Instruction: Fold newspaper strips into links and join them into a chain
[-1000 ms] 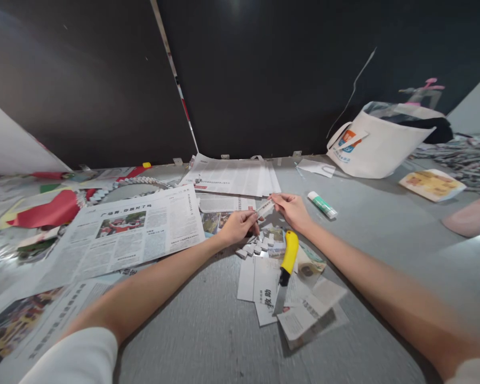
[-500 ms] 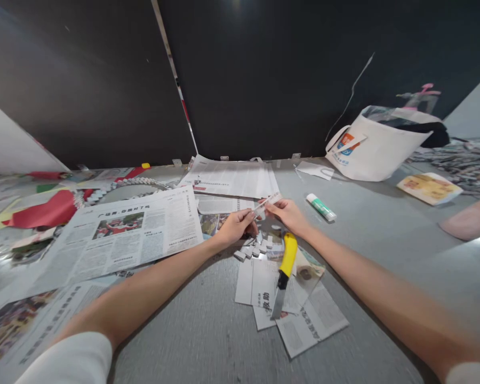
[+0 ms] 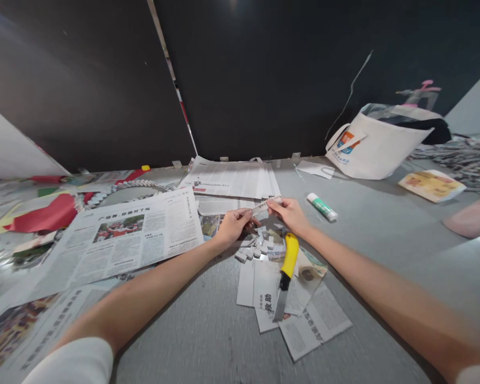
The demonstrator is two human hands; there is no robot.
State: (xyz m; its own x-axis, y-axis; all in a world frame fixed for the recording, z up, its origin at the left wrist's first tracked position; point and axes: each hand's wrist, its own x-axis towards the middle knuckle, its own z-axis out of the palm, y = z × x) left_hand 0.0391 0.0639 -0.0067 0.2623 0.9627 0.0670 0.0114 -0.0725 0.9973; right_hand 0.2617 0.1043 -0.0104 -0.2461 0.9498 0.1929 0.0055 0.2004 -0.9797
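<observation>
A narrow strip of folded newspaper point(image 3: 261, 207) is stretched between my two hands. My left hand point(image 3: 235, 225) pinches its left end, and my right hand point(image 3: 288, 213) pinches it near the right end. Just below my hands lie several small folded paper pieces point(image 3: 256, 249), some set in a zigzag row. A utility knife point(image 3: 289, 257) with a yellow handle and its blade out rests on cut newspaper pieces point(image 3: 260, 282). To the right of my right hand is a green and white glue stick point(image 3: 322, 207).
Large newspaper sheets point(image 3: 144, 234) spread over the left side, with a folded paper chain point(image 3: 100, 198) and red paper point(image 3: 44, 213) behind. A white bag point(image 3: 380, 146) stands at the back right against a dark wall point(image 3: 264, 80). Someone's bare skin point(image 3: 474, 217) shows at the right edge.
My hands have drawn slightly apart and the paper strip has turned flatter, showing more of its printed face. The knife and the glue stick stay in place.
</observation>
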